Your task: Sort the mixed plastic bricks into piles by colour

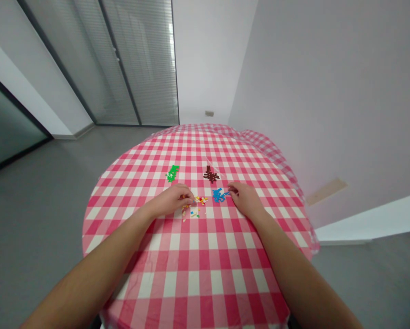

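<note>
Small plastic pieces lie sorted by colour on a round table with a red-and-white checked cloth (198,269). A green pile (172,173) sits at the far left and a dark brown pile (211,174) at the far right. A blue pile (218,195) lies nearer, beside a loose mixed scatter (194,206) of yellow, red and other colours. My left hand (172,199) rests fingers curled at the scatter's left edge, pinching among the pieces. My right hand (245,197) lies just right of the blue pile, its fingertips closed on a small blue piece.
A second table with the same checked cloth (270,146) stands close behind on the right, against the white wall. Glass partitions with blinds (133,64) run along the back left. Grey floor surrounds the table.
</note>
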{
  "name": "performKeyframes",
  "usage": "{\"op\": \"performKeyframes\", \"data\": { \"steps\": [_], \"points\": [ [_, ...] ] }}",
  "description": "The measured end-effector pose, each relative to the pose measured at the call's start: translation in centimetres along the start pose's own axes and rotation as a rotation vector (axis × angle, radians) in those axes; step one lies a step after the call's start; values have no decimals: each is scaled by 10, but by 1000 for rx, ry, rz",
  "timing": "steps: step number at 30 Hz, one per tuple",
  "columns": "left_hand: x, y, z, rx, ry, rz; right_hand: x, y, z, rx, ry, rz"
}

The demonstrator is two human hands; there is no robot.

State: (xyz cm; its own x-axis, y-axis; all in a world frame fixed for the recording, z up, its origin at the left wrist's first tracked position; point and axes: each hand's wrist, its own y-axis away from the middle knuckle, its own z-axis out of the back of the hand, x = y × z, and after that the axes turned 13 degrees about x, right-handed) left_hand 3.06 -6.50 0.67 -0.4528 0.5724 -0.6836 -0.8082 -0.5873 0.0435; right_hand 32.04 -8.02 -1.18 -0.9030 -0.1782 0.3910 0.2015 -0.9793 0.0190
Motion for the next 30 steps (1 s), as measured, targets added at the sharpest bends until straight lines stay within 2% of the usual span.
{"op": "performKeyframes", "data": {
  "steps": [8, 16, 20, 24, 27, 30],
  "points": [
    [-3, 1, 3, -16, 132, 30, 3, -2, -2, 12, 30, 17],
    [2, 0, 1, -24, 143, 60, 1, -2, -3, 11, 10, 19],
    [2, 0, 1, -37, 147, 62, 4, -1, -1, -60, 49, 52],
    [-3, -1, 0, -43, 193, 32, 24, 9, -3, -241, 34, 290],
    [-9, -2, -2, -31, 297, 33, 47, 17, -11, -266, -47, 530],
    [-13, -3, -6, -30, 336, 28, 63, 22, -17, -258, -96, 673]
  ]
}}
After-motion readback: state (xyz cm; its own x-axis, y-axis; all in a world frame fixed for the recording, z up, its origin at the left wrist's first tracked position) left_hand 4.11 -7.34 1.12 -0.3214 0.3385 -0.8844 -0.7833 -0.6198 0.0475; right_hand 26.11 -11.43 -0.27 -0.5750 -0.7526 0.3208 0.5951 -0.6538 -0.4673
